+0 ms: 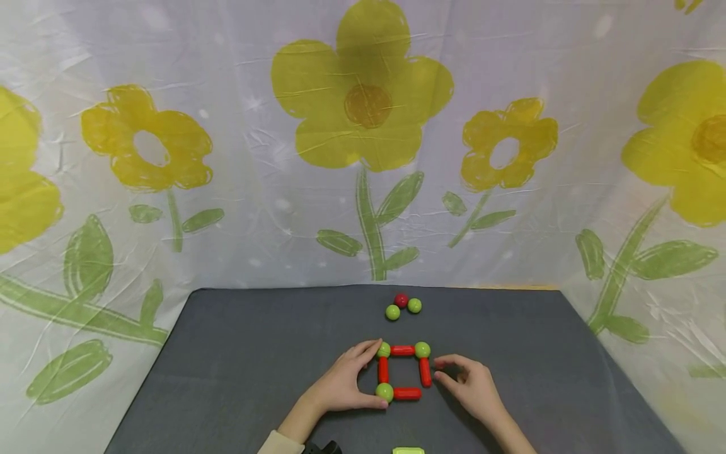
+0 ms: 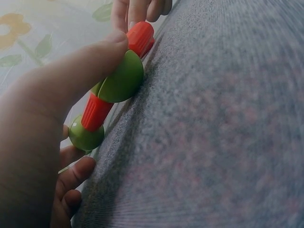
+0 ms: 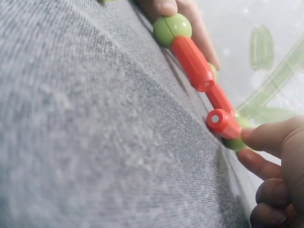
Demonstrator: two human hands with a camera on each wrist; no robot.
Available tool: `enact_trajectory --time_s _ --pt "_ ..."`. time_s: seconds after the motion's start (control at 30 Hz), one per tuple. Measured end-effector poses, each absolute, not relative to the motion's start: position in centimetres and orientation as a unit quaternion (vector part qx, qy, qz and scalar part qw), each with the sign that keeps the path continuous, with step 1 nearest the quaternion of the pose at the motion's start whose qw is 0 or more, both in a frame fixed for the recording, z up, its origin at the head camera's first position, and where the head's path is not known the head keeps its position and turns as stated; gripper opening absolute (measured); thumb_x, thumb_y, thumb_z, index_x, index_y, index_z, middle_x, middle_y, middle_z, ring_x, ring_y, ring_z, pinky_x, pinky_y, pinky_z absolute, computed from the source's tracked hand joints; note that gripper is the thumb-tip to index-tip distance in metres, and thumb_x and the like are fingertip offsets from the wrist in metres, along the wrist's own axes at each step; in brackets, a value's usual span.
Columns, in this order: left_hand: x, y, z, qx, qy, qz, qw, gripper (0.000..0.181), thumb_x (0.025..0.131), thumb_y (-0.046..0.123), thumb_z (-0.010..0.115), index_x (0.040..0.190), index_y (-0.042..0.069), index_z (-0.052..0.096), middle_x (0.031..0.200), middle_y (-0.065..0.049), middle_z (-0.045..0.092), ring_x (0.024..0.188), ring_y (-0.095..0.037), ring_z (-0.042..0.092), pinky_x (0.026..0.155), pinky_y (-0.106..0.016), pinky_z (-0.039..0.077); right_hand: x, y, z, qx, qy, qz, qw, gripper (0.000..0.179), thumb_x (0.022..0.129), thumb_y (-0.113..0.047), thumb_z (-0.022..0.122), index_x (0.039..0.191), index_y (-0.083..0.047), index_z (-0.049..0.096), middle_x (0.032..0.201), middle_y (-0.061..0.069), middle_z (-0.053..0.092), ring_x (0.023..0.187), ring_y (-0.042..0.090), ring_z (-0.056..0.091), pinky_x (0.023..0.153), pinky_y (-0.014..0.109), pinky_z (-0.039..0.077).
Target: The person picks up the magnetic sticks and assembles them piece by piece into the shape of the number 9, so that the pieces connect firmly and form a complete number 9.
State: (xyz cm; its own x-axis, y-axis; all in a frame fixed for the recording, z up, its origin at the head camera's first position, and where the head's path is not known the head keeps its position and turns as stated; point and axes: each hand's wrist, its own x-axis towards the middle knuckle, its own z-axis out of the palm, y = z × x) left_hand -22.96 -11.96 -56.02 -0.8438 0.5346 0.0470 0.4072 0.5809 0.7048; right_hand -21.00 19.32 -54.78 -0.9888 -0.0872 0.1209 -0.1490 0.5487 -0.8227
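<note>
A nearly square frame of green balls and red rods lies on the dark table. Its upper-left ball point(image 1: 384, 350), upper-right ball point(image 1: 422, 350) and lower-left ball point(image 1: 384, 393) join the rods; the lower-right corner has no ball. Small silvery discs show on the free ends of the right rod point(image 3: 222, 122) and bottom rod point(image 3: 194, 64). My left hand point(image 1: 343, 381) grips the frame's left side, thumb at the lower-left ball and fingertips at the upper-left one. Beside the right rod is my right hand point(image 1: 471, 386), fingers loosely bent, holding nothing.
Behind the frame sit a red ball point(image 1: 401, 301) and two loose green balls, the left one point(image 1: 392, 312) slightly nearer. A yellow-green object point(image 1: 408, 450) is cut off by the bottom edge. Flower-printed cloth point(image 1: 244, 221) hangs around the table point(image 1: 255, 334).
</note>
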Motion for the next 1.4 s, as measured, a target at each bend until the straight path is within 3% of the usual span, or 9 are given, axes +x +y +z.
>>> enact_trajectory --time_s 0.3,0.57,0.93,1.07,1.17,1.23,1.3,1.4 --pt "-23.0 -12.0 -56.1 0.265 0.887 0.370 0.085 0.114 0.080 0.069 0.084 0.170 0.022 0.031 0.169 0.001 0.036 0.153 -0.029 0.038 0.117 -0.064 0.037 -21.3 19.4 -54.7 0.067 -0.871 0.485 0.034 0.021 0.087 -0.013 0.089 0.106 -0.019 0.082 0.100 -0.003 0.078 0.040 0.000 0.027 0.043 0.021 0.027" --pt "-23.0 -11.9 -56.0 0.265 0.887 0.368 0.085 0.114 0.080 0.069 0.084 0.170 0.022 0.031 0.169 0.002 0.036 0.153 -0.029 0.038 0.117 -0.063 0.037 -22.7 19.1 -54.3 0.091 -0.865 0.489 0.073 0.031 0.088 -0.008 0.087 0.118 -0.012 0.079 0.097 -0.001 0.079 0.040 0.002 0.030 0.042 0.022 0.030" --pt "-23.2 -11.9 -56.3 0.268 0.888 0.363 0.084 0.114 0.080 0.071 0.083 0.170 0.022 0.031 0.169 0.000 0.037 0.153 -0.030 0.038 0.118 -0.063 0.037 -28.2 18.4 -53.3 0.116 -0.884 0.435 0.130 0.042 0.091 -0.013 0.086 0.130 -0.004 0.072 0.109 0.011 0.077 0.043 0.003 0.033 0.047 0.025 0.035" --pt "-23.3 -11.7 -56.4 0.270 0.888 0.363 0.084 0.114 0.081 0.072 0.082 0.169 0.022 0.031 0.168 0.001 0.038 0.152 -0.030 0.039 0.117 -0.063 0.037 -30.4 18.0 -53.1 0.101 -0.888 0.431 0.127 0.045 0.091 -0.015 0.086 0.132 -0.003 0.072 0.115 0.015 0.076 0.045 0.011 0.037 0.048 0.026 0.036" --pt "-23.2 -11.7 -56.4 0.269 0.887 0.365 0.084 0.113 0.080 0.072 0.081 0.169 0.022 0.031 0.168 0.000 0.038 0.152 -0.030 0.039 0.117 -0.064 0.037 -31.8 17.4 -53.2 0.096 -0.893 0.422 0.123 0.048 0.090 -0.017 0.087 0.134 -0.003 0.071 0.121 0.017 0.075 0.060 0.020 0.058 0.057 0.032 0.048" --pt "-23.2 -11.8 -56.3 0.270 0.887 0.365 0.085 0.113 0.081 0.073 0.081 0.169 0.022 0.031 0.169 0.000 0.037 0.152 -0.030 0.039 0.117 -0.064 0.037 -32.5 17.1 -53.4 0.096 -0.897 0.416 0.116 0.051 0.090 -0.019 0.087 0.136 -0.002 0.070 0.125 0.018 0.074 0.083 0.029 0.070 0.072 0.040 0.057" --pt "-23.3 -11.8 -56.3 0.270 0.887 0.364 0.085 0.114 0.081 0.073 0.080 0.169 0.022 0.031 0.169 0.000 0.037 0.152 -0.030 0.039 0.117 -0.064 0.037 -33.1 16.7 -53.7 0.099 -0.899 0.412 0.111 0.054 0.090 -0.019 0.087 0.137 -0.001 0.069 0.128 0.020 0.072 0.109 0.037 0.071 0.089 0.051 0.058" --pt "-23.3 -11.9 -56.3 0.269 0.887 0.364 0.087 0.113 0.081 0.073 0.081 0.169 0.023 0.031 0.169 0.001 0.037 0.153 -0.030 0.039 0.117 -0.064 0.037 -33.8 16.3 -54.2 0.100 -0.901 0.410 0.099 0.056 0.091 -0.019 0.086 0.140 0.000 0.067 0.133 0.022 0.070 0.125 0.043 0.064 0.104 0.059 0.051"
